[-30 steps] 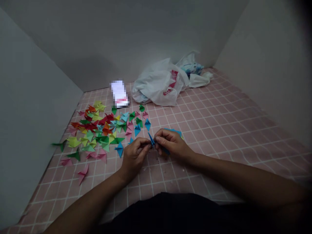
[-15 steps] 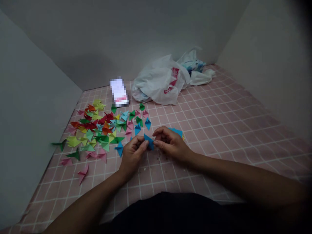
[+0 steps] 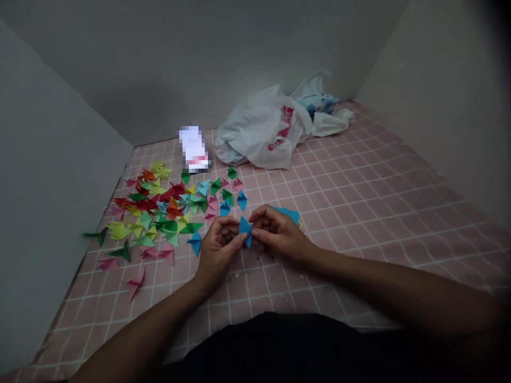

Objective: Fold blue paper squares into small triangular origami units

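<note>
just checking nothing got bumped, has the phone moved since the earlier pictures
No, the phone stays just left of the white bag, same gap.

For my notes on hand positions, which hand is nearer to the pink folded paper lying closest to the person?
Left. The left hand is to the right of the pink folded paper; the right hand is farther right, beyond the left hand.

The cloth (image 3: 379, 197) gives passage rightward; folded papers (image 3: 164, 225) crowd the left, a bag (image 3: 255, 130) the back.
</note>
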Motion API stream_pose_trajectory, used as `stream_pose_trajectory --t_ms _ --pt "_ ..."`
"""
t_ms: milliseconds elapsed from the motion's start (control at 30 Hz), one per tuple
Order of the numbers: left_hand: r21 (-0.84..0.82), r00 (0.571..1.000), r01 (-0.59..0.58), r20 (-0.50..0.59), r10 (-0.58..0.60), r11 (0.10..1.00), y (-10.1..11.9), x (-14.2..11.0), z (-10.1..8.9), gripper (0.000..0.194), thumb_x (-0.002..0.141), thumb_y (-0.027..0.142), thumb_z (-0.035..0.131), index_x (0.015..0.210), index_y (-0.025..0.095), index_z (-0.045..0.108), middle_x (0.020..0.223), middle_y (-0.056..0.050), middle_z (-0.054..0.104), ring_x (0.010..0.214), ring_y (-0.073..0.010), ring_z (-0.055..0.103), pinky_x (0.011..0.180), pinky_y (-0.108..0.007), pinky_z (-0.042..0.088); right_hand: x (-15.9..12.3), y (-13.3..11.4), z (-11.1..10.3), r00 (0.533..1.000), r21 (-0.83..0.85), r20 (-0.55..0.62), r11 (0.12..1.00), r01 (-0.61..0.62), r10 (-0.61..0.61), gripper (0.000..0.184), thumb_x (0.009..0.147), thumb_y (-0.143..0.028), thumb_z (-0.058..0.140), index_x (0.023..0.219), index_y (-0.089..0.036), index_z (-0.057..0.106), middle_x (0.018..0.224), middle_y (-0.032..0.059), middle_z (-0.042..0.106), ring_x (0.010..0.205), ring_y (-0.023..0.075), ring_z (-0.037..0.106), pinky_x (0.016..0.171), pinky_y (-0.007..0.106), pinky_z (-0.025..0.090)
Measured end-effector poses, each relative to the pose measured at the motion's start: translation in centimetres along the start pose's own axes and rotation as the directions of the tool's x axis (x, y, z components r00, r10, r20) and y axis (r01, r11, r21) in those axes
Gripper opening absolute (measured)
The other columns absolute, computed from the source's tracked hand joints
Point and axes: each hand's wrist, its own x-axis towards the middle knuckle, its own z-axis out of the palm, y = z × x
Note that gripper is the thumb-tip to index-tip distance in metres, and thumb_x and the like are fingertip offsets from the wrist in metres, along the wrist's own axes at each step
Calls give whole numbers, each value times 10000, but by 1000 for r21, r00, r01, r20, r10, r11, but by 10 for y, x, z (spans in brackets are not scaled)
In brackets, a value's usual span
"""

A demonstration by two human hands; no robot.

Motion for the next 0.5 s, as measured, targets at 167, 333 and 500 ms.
stream_pose_trajectory --t_ms 167,333,500 --pt "9 1000 -18 6 18 1000 -1 -1 0 260 792 191 773 962 200 577 806 23 687 710 -100 669 656 -204 562 -1 1 0 998 -55 26 997 62 -61 191 856 -297 673 989 -223 558 727 -40 568 552 83 522 483 224 425" --pt "6 1000 -29 4 29 1000 -1 -1 0 266 792 182 776 968 201 577 792 29 683 697 -94 667 647 -194 560 0 2 -1 997 -78 28 994 79 -77 171 864 -282 659 990 -223 560 755 -33 567 581 84 509 500 221 411" --pt "-3 999 -34 -14 34 999 0 0 1 258 775 190 795 929 204 589 775 38 665 682 -91 650 626 -187 553 2 5 -2 992 -115 26 985 128 -125 187 860 -269 655 1006 -214 552 781 -31 552 618 94 523 530 235 413"
